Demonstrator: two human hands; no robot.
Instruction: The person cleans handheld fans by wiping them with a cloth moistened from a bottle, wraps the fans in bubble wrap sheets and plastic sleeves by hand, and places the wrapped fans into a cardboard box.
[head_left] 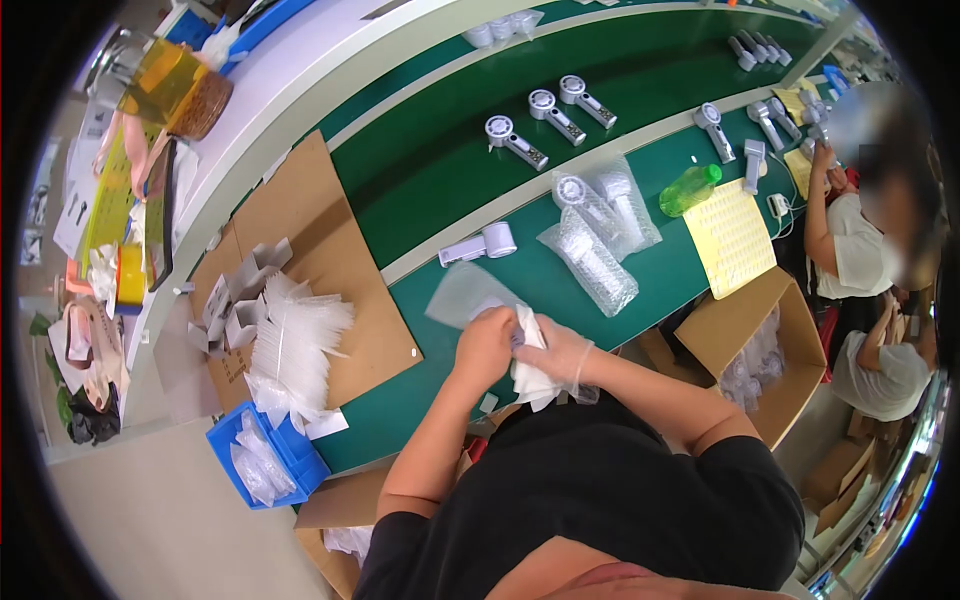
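In front of my body, my left hand (486,345) is closed on a translucent plastic bag (462,293), whose wide end spreads out past my fingers. A pale object shows faintly inside the bag; its kind is hard to make out. My right hand (560,350), in a thin see-through glove, is closed on a white cloth (531,375) that hangs down between the two hands. Just beyond the bag, a white handheld fan (480,245) lies on the green table (400,385). Bubble-wrapped fans (592,255) lie to the right of it.
Several handheld fans (557,118) stand along the back ledge. A green bottle (690,190) and yellow sheet (730,235) lie right. Plastic sleeves (295,345) rest on cardboard at left, above a blue bin (268,455). An open carton (780,360) stands right, near co-workers.
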